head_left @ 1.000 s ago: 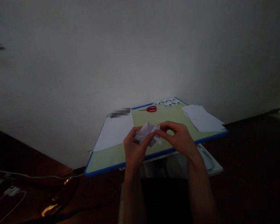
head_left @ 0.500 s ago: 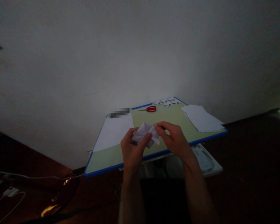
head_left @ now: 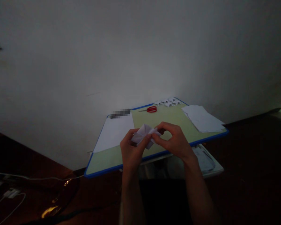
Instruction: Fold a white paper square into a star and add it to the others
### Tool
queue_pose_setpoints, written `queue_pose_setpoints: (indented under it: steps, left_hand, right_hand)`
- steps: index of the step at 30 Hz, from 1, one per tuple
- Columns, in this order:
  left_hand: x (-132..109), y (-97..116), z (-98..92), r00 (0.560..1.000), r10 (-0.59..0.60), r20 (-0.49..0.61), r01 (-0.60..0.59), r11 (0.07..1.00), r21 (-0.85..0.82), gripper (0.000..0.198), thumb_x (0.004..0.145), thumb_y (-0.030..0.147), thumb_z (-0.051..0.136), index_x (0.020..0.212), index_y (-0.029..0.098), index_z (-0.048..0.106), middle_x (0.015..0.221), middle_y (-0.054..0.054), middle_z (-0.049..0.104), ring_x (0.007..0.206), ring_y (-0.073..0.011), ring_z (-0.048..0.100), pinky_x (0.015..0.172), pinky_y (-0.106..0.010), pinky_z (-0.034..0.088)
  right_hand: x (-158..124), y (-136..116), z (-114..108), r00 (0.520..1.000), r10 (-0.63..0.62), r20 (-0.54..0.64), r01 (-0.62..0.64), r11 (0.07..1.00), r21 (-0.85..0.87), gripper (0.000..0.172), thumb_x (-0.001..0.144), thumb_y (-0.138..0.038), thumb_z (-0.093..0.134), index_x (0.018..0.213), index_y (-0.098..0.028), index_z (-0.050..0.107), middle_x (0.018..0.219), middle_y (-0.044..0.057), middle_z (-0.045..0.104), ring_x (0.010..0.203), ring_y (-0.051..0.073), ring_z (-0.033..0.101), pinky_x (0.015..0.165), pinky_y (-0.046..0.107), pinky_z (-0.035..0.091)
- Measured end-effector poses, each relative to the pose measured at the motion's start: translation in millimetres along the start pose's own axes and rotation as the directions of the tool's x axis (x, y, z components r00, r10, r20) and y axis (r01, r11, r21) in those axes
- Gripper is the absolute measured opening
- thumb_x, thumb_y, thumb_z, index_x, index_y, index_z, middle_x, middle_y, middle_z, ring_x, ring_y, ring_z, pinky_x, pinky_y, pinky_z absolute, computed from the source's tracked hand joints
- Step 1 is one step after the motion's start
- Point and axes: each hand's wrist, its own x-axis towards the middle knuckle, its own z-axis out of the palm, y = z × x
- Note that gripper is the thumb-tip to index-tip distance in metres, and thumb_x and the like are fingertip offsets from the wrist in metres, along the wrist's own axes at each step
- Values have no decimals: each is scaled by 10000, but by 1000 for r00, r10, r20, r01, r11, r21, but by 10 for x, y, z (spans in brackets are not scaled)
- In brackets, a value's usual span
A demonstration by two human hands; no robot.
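A folded white paper [head_left: 144, 129] with creases fanning out from its middle is held above the front part of the table. My left hand [head_left: 133, 147] grips it from the left, thumb pressed on its face and fingers behind. From the right, my right hand [head_left: 172, 137] pinches its right edge between thumb and index finger. The two thumbs nearly meet near the paper's centre. What lies behind the paper is hidden.
The pale green tabletop [head_left: 107, 161] has a blue rim. Red-handled scissors [head_left: 151, 109] lie beyond the hands. Several folded paper stars [head_left: 169, 103] sit at the back corner, a stack of white paper [head_left: 202, 119] at right, a white sheet [head_left: 114, 131] at left.
My right thumb has moved left and down toward my left thumb, pressing on the paper's right side. The flap that stuck out at lower right has shifted.
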Motion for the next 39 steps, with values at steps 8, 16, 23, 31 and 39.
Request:
queue_pose_setpoints:
  steps: [8, 16, 23, 31, 39]
  left_hand:
    - [-36, 27, -49, 989, -2, 149, -16, 993, 119, 247, 775, 334, 913, 922, 179, 790, 736, -6, 750, 589, -126, 631, 522, -205, 479]
    - [-53, 73, -52, 979, 18, 201, -52, 985, 163, 206, 777, 323, 900, 896, 189, 800, 720, -14, 762, 569, -139, 644, 518, -217, 490]
    - [-60, 66, -114, 978, -46, 202, 25, 994, 105, 236, 754, 327, 922, 907, 196, 797, 736, -14, 764, 612, -156, 667, 547, -229, 519]
    - [-76, 106, -106, 983, -75, 168, 62, 995, 82, 267, 729, 330, 933, 904, 190, 787, 735, -7, 753, 601, -150, 658, 544, -230, 516]
    - [-54, 97, -53, 987, -56, 150, 45, 996, 72, 244, 773, 326, 913, 924, 193, 774, 716, 6, 730, 586, -124, 618, 526, -204, 488]
  right_hand:
    - [-41, 38, -130, 995, 32, 94, -28, 998, -49, 39, 832, -227, 747, 847, -195, 729, 735, -11, 702, 683, 157, 644, 689, 275, 501]
    - [-60, 33, -209, 988, 57, 144, -54, 998, -26, 61, 832, -217, 720, 816, -201, 776, 708, -11, 735, 667, 156, 668, 692, 267, 518]
    - [-50, 7, -237, 984, 35, 175, -39, 999, 17, 136, 846, -205, 679, 824, -192, 814, 689, -4, 741, 640, 142, 657, 676, 256, 513]
    - [-73, 26, -250, 992, 4, 125, -12, 998, 64, 226, 814, -140, 604, 784, -222, 813, 710, 3, 777, 636, 150, 681, 669, 272, 528]
    - [-55, 32, -209, 985, 73, 155, -93, 987, 128, 146, 874, -264, 736, 997, -203, 786, 868, 29, 780, 787, 176, 704, 759, 301, 568]
